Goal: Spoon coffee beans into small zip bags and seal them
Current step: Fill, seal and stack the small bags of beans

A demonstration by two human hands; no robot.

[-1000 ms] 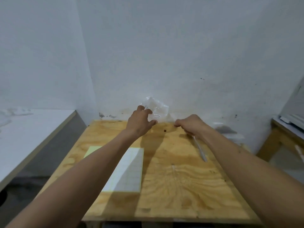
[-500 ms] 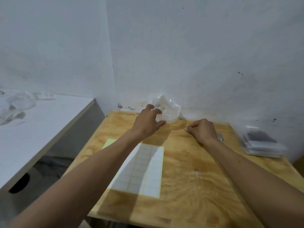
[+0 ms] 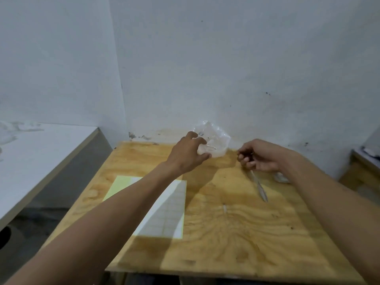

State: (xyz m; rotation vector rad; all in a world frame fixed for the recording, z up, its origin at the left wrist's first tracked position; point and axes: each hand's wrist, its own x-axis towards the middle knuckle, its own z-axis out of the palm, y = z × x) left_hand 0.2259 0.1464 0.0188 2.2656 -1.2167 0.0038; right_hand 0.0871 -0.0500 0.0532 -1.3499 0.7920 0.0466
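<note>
On the near part of the plywood table (image 3: 236, 233) lies a gridded label sheet (image 3: 164, 212), under the left forearm. Farther in, a clear plastic spoon (image 3: 259, 187) rests near the right hand (image 3: 260, 156), whose fingers are curled; what they pinch cannot be told. At the wall, the left hand (image 3: 188, 155) grips a crumpled clear bag (image 3: 213, 141).

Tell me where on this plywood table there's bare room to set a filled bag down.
The widest bare wood on the table lies near the front edge, right of the label sheet and below the clear spoon. Another bare patch lies left of the left hand. The back edge is crowded: crumpled plastic bag and right hand.
</note>
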